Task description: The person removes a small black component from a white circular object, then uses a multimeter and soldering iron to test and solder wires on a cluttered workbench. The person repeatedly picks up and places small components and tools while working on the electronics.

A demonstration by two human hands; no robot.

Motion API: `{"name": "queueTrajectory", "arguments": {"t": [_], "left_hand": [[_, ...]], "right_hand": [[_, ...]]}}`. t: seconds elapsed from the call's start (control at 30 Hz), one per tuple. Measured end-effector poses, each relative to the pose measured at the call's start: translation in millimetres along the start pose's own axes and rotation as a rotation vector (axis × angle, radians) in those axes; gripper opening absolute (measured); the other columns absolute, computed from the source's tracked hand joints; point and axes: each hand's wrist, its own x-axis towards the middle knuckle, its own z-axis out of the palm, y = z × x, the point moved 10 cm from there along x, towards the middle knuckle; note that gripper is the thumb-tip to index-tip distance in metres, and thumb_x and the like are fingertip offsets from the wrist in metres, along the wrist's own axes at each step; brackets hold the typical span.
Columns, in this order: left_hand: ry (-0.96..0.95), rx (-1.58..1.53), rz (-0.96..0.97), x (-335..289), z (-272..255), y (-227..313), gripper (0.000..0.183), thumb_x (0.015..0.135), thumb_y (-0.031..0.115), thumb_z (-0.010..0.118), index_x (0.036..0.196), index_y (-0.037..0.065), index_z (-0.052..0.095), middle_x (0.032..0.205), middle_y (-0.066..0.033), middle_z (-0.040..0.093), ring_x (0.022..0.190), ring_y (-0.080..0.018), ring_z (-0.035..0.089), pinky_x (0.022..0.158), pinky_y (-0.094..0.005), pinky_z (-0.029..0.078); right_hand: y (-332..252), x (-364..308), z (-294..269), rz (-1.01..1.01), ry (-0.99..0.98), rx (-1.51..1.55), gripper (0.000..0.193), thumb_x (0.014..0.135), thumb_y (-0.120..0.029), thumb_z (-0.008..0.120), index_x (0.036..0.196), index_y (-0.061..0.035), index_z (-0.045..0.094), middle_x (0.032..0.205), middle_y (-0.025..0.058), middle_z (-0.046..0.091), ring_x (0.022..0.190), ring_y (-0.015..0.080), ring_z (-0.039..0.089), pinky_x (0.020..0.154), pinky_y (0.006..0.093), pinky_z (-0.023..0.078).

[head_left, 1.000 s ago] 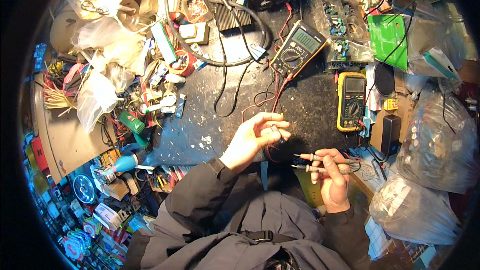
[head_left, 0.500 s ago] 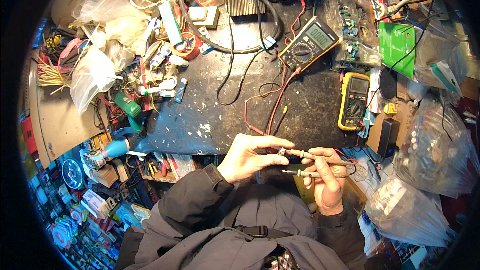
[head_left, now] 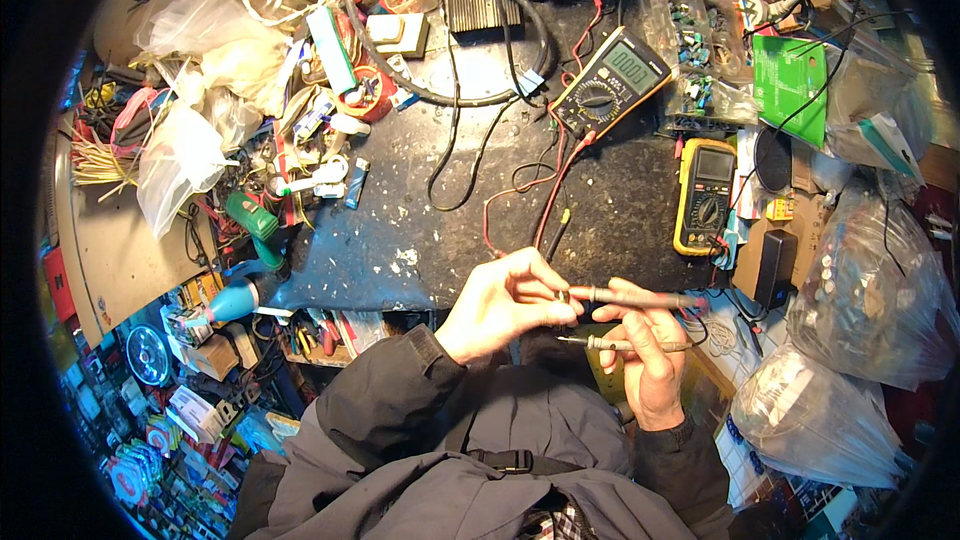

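My left hand [head_left: 492,312] pinches a small component [head_left: 564,301] between thumb and fingertips, above the near edge of the bench; its exact kind is too small to tell. My right hand [head_left: 652,368] holds two test probes like chopsticks. The upper probe [head_left: 640,297] points left, its end at the component; I cannot tell whether the metal tip touches. Lower and apart from the component is the dark tip of the second probe [head_left: 640,346]. Leads run from the black-and-yellow multimeter [head_left: 615,83], lying tilted on the bench with its display on.
A second yellow multimeter [head_left: 707,198] lies at the right, beside a green card [head_left: 790,88]. Black cable [head_left: 447,100] loops over the dark bench [head_left: 390,245]. Plastic bags [head_left: 185,165] and small parts crowd the left; a green-handled tool [head_left: 255,215] stands there. More bags [head_left: 810,420] bulge at right.
The upper probe has swung up to nearly level, and my right fingers have shifted on it. My left fingertips have risen and curled closer around the component. The whole view has shifted slightly.
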Motion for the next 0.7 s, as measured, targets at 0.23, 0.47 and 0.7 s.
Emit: {"name": "queueTrajectory", "arguments": {"t": [0.23, 0.47, 0.7], "left_hand": [[0.122, -0.374, -0.198, 5.2, -13.8, -25.9, 0.023, 0.099, 0.013, 0.077, 0.111, 0.000, 0.062, 0.104, -0.0169, 0.077, 0.091, -0.0223, 0.078, 0.080, -0.0317, 0.065], [0.112, -0.384, -0.218, 4.0, -12.9, -33.1, 0.024, 0.101, 0.015, 0.075, 0.112, -0.001, 0.062, 0.106, -0.0168, 0.076, 0.093, -0.0225, 0.077, 0.082, -0.0332, 0.065], [0.121, -0.393, -0.226, 1.2, -12.4, -35.5, 0.022, 0.101, 0.015, 0.074, 0.112, 0.000, 0.062, 0.106, -0.0166, 0.076, 0.093, -0.0226, 0.077, 0.082, -0.0336, 0.065]], "right_hand": [[-21.3, -16.2, 20.1, -0.352, -0.126, -0.338, 0.013, 0.098, -0.001, 0.072, 0.106, 0.0082, 0.072, 0.108, 0.0205, 0.074, 0.087, 0.0206, 0.075, 0.078, 0.0320, 0.064], [-25.5, -21.5, 25.6, -0.425, -0.084, -0.413, 0.006, 0.094, 0.005, 0.072, 0.099, 0.0086, 0.072, 0.108, 0.0214, 0.075, 0.086, 0.0216, 0.075, 0.075, 0.0312, 0.065], [-24.2, -22.4, 24.0, -0.418, -0.075, -0.447, 0.009, 0.100, -0.001, 0.069, 0.100, 0.0075, 0.071, 0.108, 0.0215, 0.073, 0.084, 0.0211, 0.074, 0.076, 0.0325, 0.064]]}}
